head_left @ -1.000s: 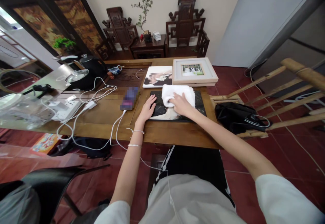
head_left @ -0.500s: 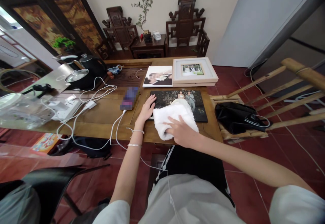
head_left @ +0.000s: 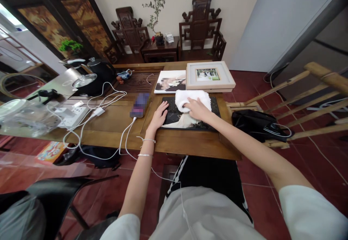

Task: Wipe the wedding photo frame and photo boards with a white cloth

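A dark wedding photo panel [head_left: 172, 110] lies flat on the wooden table [head_left: 176, 142] in front of me. My left hand [head_left: 158, 117] rests on its left edge, fingers stretched out and holding nothing. Over the panel's upper part, my right hand [head_left: 198, 109] grips a folded white cloth [head_left: 191, 95] and presses it on the surface. The cloth and hand hide the couple's upper bodies; part of the pale dress shows below. Behind the panel are a white-edged photo print [head_left: 172, 84] and a pale wooden picture frame [head_left: 230, 80].
Left of my left hand lies a phone [head_left: 140, 105] on a white charging cable. A power strip [head_left: 73, 116], tangled cables, a plastic container [head_left: 25, 118] and black kettles [head_left: 100, 69] occupy the table's left side. A bamboo chair [head_left: 315, 113] with a black bag [head_left: 252, 125] stands right.
My right hand has slid the white cloth away from me, from the panel's near edge to its far edge. My left hand stays at the panel's left edge.
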`<action>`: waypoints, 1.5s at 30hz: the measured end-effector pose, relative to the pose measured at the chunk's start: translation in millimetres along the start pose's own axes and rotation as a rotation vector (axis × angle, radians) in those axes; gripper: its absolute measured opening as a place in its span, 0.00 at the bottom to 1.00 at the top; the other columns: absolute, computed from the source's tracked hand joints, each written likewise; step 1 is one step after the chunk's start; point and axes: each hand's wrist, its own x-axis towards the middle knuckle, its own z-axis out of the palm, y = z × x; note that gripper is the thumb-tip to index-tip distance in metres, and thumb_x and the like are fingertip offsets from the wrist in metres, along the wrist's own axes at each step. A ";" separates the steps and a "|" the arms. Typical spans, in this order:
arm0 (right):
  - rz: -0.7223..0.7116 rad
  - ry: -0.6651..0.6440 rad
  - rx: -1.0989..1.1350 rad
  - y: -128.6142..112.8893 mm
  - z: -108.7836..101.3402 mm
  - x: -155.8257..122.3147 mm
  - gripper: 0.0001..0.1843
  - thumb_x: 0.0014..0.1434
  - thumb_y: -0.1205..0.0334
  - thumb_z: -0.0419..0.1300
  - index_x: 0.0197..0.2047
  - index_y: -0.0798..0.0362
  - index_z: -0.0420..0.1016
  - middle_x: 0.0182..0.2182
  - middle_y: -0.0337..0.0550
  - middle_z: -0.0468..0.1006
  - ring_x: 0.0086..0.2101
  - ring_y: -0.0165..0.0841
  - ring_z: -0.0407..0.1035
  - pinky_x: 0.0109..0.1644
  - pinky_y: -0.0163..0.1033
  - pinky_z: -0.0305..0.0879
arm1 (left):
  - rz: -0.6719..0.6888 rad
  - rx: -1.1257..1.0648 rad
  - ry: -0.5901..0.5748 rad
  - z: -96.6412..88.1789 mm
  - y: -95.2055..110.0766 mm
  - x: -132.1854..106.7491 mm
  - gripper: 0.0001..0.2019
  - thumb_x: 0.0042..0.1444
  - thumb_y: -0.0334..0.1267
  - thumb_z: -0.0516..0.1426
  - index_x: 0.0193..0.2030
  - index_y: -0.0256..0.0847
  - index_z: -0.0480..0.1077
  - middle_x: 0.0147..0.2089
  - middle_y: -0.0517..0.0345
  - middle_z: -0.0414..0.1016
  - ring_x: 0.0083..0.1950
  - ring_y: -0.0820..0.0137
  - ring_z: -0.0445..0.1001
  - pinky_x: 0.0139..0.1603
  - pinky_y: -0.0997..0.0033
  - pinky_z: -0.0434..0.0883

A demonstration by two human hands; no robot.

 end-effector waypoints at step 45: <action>0.016 0.126 0.314 -6.6 1.3 22.8 0.34 0.50 0.79 0.49 0.57 0.51 0.76 0.56 0.47 0.78 0.57 0.47 0.68 0.63 0.55 0.59 | 0.015 0.030 0.074 -1.2 12.2 -1.1 0.18 0.64 0.37 0.53 0.59 0.39 0.72 0.66 0.50 0.70 0.70 0.60 0.64 0.72 0.54 0.60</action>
